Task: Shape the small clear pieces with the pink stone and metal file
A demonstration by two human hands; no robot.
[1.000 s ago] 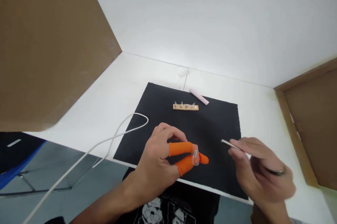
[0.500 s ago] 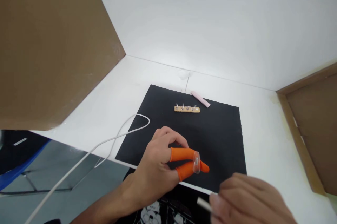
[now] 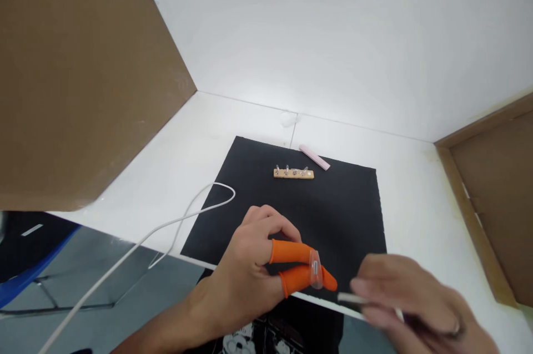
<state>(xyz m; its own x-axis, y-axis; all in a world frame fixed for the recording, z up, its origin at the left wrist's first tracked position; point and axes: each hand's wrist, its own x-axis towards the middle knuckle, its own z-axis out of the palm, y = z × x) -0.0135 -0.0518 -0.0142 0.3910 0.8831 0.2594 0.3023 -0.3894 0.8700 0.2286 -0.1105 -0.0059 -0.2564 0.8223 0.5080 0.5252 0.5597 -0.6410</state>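
My left hand (image 3: 250, 259) wears orange finger cots (image 3: 291, 252) on its thumb and index finger. Pinched at their tips is a clear false nail tip (image 3: 316, 271), held above the near edge of a black mat (image 3: 345, 198). My right hand (image 3: 410, 293), smeared by motion, grips a thin white stick (image 3: 350, 298) whose end points at the nail tip, a short gap apart. Farther back on the mat lies a small wooden strip (image 3: 293, 175) carrying several clear upright pieces. A pink bar (image 3: 315, 157) rests behind it, across the mat's far edge.
A white cable (image 3: 166, 224) loops over the mat's left side and off the table. Brown board panels stand at left (image 3: 83, 76) and right (image 3: 495, 215), and a white wall (image 3: 316, 38) rises behind. Something small and whitish (image 3: 287, 119) lies near that wall.
My right hand has moved up and to the right, and the stick's end now sits closer to the nail tip. My left hand has shifted slightly down and right with the nail.
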